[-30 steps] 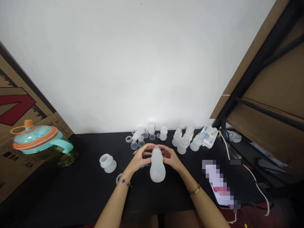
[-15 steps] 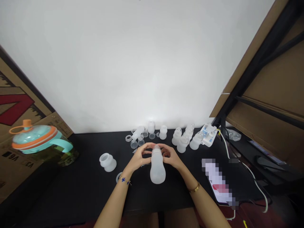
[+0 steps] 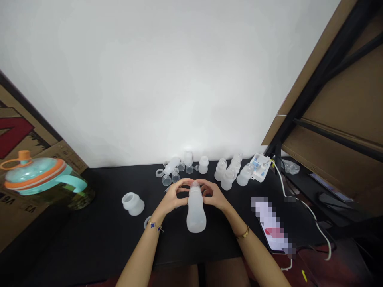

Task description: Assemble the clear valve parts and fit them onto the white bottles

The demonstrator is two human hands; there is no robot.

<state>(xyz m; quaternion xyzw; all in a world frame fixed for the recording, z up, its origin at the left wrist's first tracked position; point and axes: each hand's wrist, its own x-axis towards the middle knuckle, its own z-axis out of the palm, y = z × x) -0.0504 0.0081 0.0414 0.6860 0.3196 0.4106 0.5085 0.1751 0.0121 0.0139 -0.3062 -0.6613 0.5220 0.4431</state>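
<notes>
A frosted white baby bottle (image 3: 196, 213) is held between both my hands, its base toward me and its nipple end pointing away. My left hand (image 3: 175, 197) grips the neck from the left, thumb and fingers closed on it. From the right, my right hand (image 3: 216, 196) holds the same neck, with the fingertips meeting near the top. An open wide-necked bottle body (image 3: 133, 203) leans by itself to the left. Partly hidden behind my left wrist lies a clear ring (image 3: 147, 222).
Several small bottles with clear caps (image 3: 228, 178) stand at the back right beside a white power strip (image 3: 259, 167). Loose caps and rings (image 3: 166, 180) lie by the wall. A phone (image 3: 271, 227) rests on the right; a large teal-lidded jug (image 3: 44, 179) stands left.
The view has shifted slightly, so everything appears a little further left. Both hands remain on the baby bottle's neck, in nearly the same pose.
</notes>
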